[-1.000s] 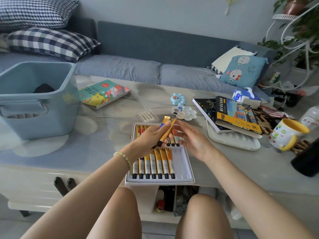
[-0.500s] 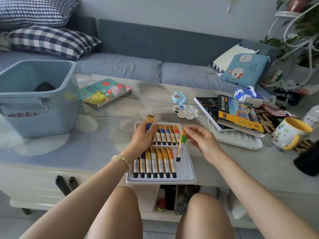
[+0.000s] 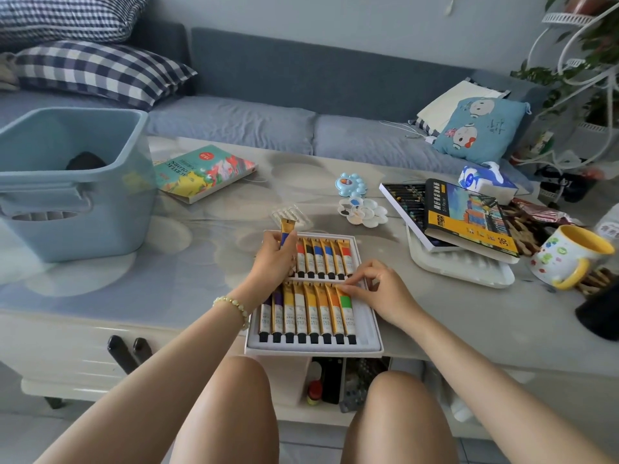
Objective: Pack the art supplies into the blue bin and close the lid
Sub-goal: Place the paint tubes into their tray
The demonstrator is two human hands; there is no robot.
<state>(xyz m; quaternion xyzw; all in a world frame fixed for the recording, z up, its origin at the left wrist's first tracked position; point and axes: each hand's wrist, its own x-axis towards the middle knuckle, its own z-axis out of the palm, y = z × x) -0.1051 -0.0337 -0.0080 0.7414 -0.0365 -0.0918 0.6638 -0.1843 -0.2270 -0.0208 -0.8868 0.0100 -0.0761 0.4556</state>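
Note:
A white tray of paint tubes (image 3: 368, 333) lies at the table's near edge, with two rows of tubes in it. My left hand (image 3: 273, 262) is over the upper row, shut on a blue-banded tube (image 3: 286, 231) that stands upright. My right hand (image 3: 378, 289) rests at the top of the lower row, fingertips pressing on the green tube (image 3: 346, 311), the last on the right. The blue bin (image 3: 67, 182) stands open at the far left with a dark object inside. No lid is in view.
An acrylic colours book (image 3: 204, 172) lies beside the bin. Two flower palettes (image 3: 360, 209), a box of oil pastels (image 3: 459, 219) on a white tray, a tissue pack (image 3: 482, 179) and a yellow-rimmed mug (image 3: 569, 256) crowd the right. A sofa runs behind the table.
My right hand carried the green tube down and laid it into the lower row's right end. My left hand stayed over the upper row holding its blue tube.

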